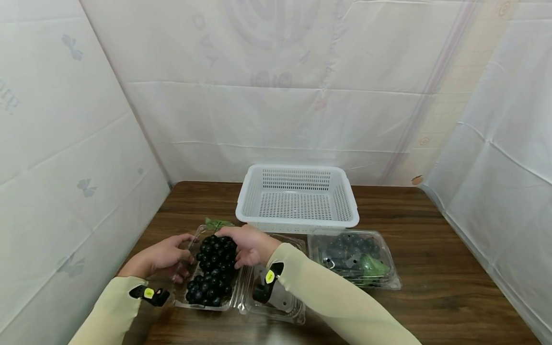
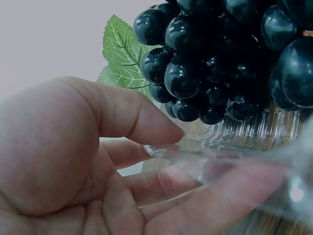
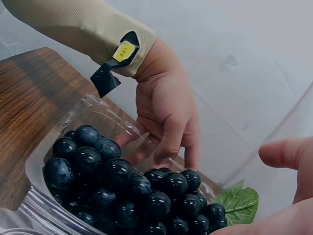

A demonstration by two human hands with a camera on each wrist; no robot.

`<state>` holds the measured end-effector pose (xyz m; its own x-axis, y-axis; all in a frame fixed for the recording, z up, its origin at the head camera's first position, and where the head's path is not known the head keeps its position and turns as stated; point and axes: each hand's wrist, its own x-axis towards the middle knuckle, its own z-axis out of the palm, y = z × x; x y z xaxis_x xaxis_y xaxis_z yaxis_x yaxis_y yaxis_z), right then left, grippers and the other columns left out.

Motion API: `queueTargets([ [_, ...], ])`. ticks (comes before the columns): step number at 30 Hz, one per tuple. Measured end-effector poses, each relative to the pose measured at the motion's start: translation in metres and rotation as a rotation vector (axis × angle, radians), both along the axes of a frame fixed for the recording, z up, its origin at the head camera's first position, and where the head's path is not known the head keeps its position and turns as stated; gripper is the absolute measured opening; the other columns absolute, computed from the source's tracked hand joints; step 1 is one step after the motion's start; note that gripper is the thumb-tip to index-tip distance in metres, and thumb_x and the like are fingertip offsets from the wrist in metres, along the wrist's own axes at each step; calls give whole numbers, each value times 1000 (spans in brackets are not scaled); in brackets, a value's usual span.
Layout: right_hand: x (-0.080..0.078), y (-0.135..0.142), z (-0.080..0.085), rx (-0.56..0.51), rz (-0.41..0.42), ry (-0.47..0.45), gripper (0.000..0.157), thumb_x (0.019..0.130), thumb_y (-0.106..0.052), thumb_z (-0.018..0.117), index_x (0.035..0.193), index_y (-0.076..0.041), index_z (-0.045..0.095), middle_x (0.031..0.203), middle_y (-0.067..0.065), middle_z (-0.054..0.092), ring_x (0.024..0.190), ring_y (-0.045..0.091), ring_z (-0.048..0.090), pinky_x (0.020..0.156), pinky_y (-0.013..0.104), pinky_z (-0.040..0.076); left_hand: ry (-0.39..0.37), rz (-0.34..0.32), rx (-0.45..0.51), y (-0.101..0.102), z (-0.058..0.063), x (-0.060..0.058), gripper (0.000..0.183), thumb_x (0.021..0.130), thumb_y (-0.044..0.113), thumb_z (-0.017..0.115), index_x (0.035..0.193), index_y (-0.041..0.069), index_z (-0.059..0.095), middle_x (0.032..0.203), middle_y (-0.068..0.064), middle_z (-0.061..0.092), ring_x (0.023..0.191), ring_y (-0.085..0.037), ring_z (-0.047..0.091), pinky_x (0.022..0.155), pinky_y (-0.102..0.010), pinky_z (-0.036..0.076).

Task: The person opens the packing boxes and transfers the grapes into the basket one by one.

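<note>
A bunch of dark grapes [image 1: 211,268] with a green leaf [image 2: 122,54] lies in the left clear plastic box [image 1: 202,307]. My left hand [image 1: 166,258] pinches the left wall of this box between thumb and fingers. Over the far end of the bunch reaches my right hand [image 1: 250,244], its fingers spread beside the grapes. In the right wrist view, a wide gap separates the two visible digits; the lower one is close to the grapes. The box's lid [image 1: 284,306] is folded open to the right, partly under the right forearm.
Behind the boxes stands a white slotted basket [image 1: 297,225]. A second clear box [image 1: 388,282], with its lid down over dark grapes and a leaf, sits at the right. Everything rests on a brown wooden table [image 1: 431,268], with pale sheeting [image 1: 302,120] around it.
</note>
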<state>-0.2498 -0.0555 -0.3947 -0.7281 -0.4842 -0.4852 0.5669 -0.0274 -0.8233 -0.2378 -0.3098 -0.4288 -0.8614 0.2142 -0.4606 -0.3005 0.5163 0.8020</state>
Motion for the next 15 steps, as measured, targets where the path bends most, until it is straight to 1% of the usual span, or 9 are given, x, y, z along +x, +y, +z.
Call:
queueTargets([
  [2,1,-1,-1,15,5,8,102,93,-27,74,165,-5,6,159,45,13,144,69,13,112,79,24,1,0,-5,0,-1,0,51,105,2,39,154,1,29,108,-24,61,69,-31,63,60,-48,58],
  [4,1,-3,-2,29,18,17,93,93,-28,74,162,0,18,157,44,24,144,65,24,112,77,26,2,-2,-8,0,-1,0,52,104,2,40,155,2,28,108,-23,61,70,-32,64,60,-48,58],
  [6,2,-4,-4,43,27,26,88,93,-28,74,160,1,24,158,39,29,144,61,29,113,75,28,2,-2,-6,0,-1,0,53,103,2,40,155,2,28,108,-23,61,70,-32,64,59,-47,58],
  [9,2,-7,-7,64,21,39,87,93,-28,74,160,-1,25,162,30,29,146,57,31,114,73,30,-3,-1,3,0,-2,0,53,103,2,40,155,2,27,107,-23,61,70,-31,64,59,-47,58],
  [10,2,-8,-8,72,22,44,86,93,-28,74,160,-1,26,162,27,31,145,56,34,113,72,32,-4,-1,6,0,-2,0,53,103,2,40,155,2,27,106,-23,61,70,-31,63,59,-47,58],
  [11,3,-10,-8,80,11,49,88,92,-27,76,160,-3,26,163,25,29,145,57,33,112,73,32,-7,0,9,0,-2,0,53,103,2,40,155,2,27,106,-23,60,69,-31,63,59,-47,58],
  [13,4,-13,-10,95,3,62,90,90,-28,78,160,-3,27,162,23,30,143,55,37,109,74,35,-9,-2,15,0,-2,0,52,104,2,39,155,2,27,106,-23,60,69,-30,63,59,-47,58],
  [15,6,-16,-12,107,-6,71,95,88,-28,79,161,-3,23,163,22,28,143,52,38,108,75,35,-7,-4,15,0,-2,0,52,104,2,40,155,3,27,107,-23,59,70,-31,63,60,-48,58],
])
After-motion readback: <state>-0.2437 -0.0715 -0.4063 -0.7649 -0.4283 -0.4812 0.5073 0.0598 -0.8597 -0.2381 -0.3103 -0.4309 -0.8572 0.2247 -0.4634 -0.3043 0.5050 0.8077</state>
